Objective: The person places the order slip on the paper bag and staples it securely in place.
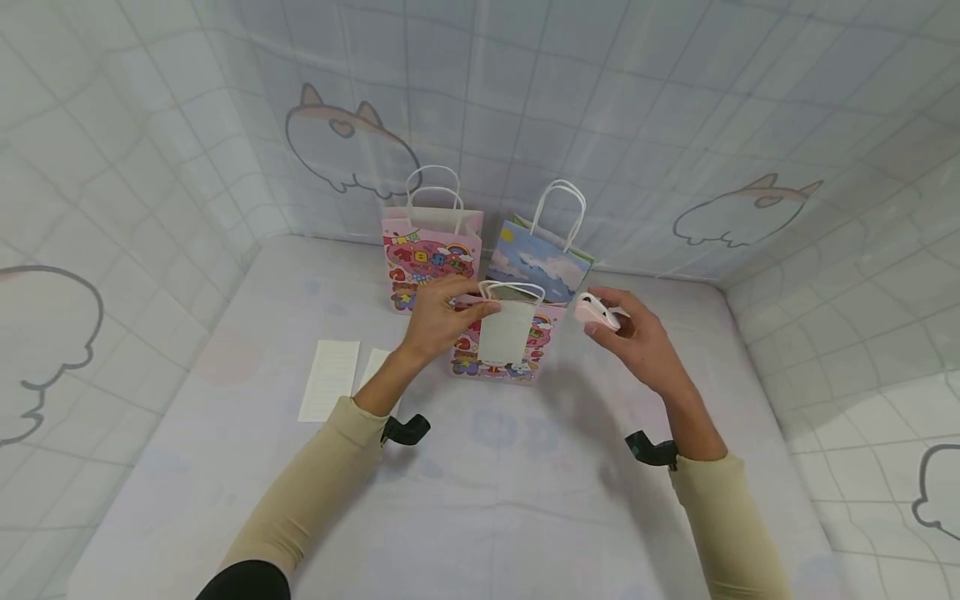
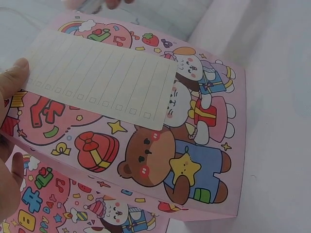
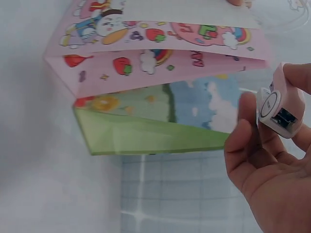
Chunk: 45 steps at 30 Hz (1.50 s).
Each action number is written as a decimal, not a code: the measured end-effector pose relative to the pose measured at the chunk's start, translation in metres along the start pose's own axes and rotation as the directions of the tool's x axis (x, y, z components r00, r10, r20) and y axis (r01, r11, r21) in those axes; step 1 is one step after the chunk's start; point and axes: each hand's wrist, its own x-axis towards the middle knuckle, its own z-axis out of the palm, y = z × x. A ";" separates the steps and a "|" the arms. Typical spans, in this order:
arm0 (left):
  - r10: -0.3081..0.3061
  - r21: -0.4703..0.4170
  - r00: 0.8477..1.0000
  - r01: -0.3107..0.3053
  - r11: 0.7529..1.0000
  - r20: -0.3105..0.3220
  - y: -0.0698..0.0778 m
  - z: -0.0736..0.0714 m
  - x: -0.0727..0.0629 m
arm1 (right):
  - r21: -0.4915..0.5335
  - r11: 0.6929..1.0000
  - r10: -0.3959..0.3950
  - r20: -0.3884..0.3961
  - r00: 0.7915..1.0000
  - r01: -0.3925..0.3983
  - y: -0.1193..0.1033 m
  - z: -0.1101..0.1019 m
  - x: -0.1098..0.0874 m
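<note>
My left hand (image 1: pixel 442 317) pinches a lined note sheet (image 1: pixel 504 337) with checkboxes against the upper front of a pink cartoon gift bag (image 1: pixel 465 360). In the left wrist view its thumb presses on one end of the sheet (image 2: pixel 102 80), while the fingers go behind the bag's front panel, partly hidden. The bag stands upright with white handles (image 1: pixel 517 287). To the right of it, apart from the bag, my right hand (image 1: pixel 637 337) holds a small pink and white stapler (image 1: pixel 595 312) between thumb and fingers; its metal end shows in the right wrist view.
Behind stand another pink cartoon bag (image 1: pixel 431 258) at left and a blue sky-print bag (image 1: pixel 536 258), close against the front bag. Two lined sheets lie left of the front bag: one sheet (image 1: pixel 330 379) in full view, another sheet (image 1: pixel 373 362) partly under my left forearm.
</note>
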 end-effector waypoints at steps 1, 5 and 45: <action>0.001 0.002 1.000 -0.001 1.000 -0.001 -0.005 0.001 0.000 | 0.000 1.000 -0.005 -0.002 1.000 0.005 -0.002 -0.001 0.001; -0.003 0.007 1.000 0.003 1.000 0.003 -0.018 0.002 -0.002 | 0.010 1.000 -0.025 -0.008 1.000 0.025 -0.008 -0.003 0.006; -0.008 -0.036 1.000 0.008 0.999 -0.002 0.013 -0.002 0.001 | 0.342 0.939 -0.021 -0.064 0.998 0.042 -0.023 0.001 0.038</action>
